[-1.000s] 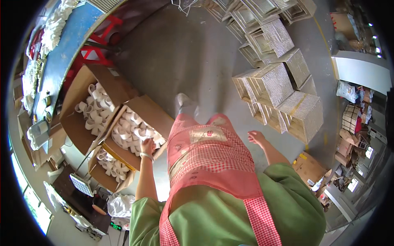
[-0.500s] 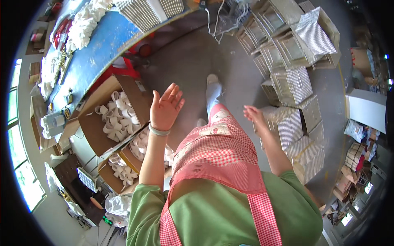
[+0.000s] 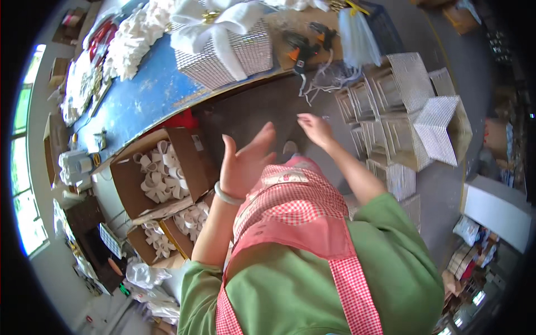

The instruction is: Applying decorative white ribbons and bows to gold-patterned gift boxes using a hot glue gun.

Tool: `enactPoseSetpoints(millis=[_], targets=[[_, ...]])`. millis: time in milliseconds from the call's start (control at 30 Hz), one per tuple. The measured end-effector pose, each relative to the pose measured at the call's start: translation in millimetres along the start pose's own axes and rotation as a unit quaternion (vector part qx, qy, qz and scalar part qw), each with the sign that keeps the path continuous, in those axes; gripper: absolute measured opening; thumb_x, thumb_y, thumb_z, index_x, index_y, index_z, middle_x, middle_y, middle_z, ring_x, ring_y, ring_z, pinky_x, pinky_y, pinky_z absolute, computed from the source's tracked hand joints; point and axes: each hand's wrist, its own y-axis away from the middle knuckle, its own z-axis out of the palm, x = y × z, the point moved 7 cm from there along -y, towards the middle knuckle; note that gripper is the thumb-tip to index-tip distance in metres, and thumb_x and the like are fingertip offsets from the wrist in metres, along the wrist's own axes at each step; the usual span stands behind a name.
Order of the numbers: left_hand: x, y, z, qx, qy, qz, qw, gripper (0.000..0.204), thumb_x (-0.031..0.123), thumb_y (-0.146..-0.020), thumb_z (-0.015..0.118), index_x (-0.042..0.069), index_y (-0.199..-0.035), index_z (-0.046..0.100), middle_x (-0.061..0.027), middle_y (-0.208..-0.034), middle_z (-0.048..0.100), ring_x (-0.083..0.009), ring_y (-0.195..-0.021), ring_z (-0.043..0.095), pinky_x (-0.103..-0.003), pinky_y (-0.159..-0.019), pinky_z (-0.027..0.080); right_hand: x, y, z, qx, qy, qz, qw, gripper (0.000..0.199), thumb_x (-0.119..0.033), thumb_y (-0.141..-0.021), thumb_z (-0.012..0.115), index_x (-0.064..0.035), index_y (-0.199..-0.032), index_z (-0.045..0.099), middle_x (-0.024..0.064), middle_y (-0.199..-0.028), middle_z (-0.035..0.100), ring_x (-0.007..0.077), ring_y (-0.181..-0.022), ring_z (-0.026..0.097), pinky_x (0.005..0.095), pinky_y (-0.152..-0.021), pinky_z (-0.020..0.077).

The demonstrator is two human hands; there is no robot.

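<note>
Head view shows the left hand [image 3: 245,167] spread, thumb apart, and the right hand [image 3: 316,130] loosely bent; whether its fingertips meet cannot be told. Beyond them, a silvery box [image 3: 256,51] topped by a white bow [image 3: 225,53] stands at the edge of the blue bench [image 3: 146,92], beside black-and-orange glue guns [image 3: 302,51].

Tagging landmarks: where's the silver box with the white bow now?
Head view, upper left of centre: the bow-topped silver box sits at the edge of the blue table, just left of the black-and-orange glue guns, beyond the left hand.
</note>
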Motion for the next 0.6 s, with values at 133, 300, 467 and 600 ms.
enactPoseSetpoints(millis=[133,300,467,600], targets=[[42,-16,3,-0.067,0.013,0.033,0.997,0.079,0.067,-0.086,0.015,0.01,-0.135,0.038,-0.003,-0.148,0.02,-0.0244,-0.137,0.012,-0.048,-0.107,0.009,52,-14,-30,-0.023,-0.154,0.043,0.987,0.021,-0.019,-0.09,0.053,-0.0074,-0.105,0.062,0.0053,-0.085,0.065,0.0101,-0.065,0.06,0.0224,-0.061,0.0502],[87,-11,28,-0.046,0.042,0.073,0.995,0.086,0.069,-0.085,0.018,0.0,-0.127,0.046,-0.0135,-0.147,0.021,-0.0286,-0.134,0.02,-0.045,-0.108,0.013,50,-10,-25,-0.012,-0.224,0.202,0.953,0.024,-0.028,-0.09,0.051,-0.013,-0.106,0.062,0.0022,-0.086,0.066,0.0076,-0.066,0.061,0.0231,-0.058,0.0462],[215,133,123,0.004,-0.051,0.611,0.79,0.061,0.065,-0.078,0.045,0.027,-0.126,0.051,-0.0067,-0.144,0.027,-0.0315,-0.134,0.012,-0.049,-0.11,0.003,72,8,-1,-0.01,-0.221,0.262,0.94,0.022,-0.022,-0.089,0.054,-0.0082,-0.104,0.062,0.0058,-0.084,0.064,0.0096,-0.06,0.06,0.021,-0.053,0.0482],[231,160,226,-0.189,-0.306,0.755,0.549,0.033,0.05,-0.092,0.031,0.05,-0.121,0.046,0.0114,-0.15,0.006,-0.0277,-0.138,-0.01,-0.065,-0.102,-0.011,120,30,5,0.005,-0.179,0.293,0.939,0.022,-0.021,-0.088,0.056,-0.0049,-0.101,0.063,0.0075,-0.081,0.064,0.0118,-0.058,0.06,0.0238,-0.054,0.0508]])
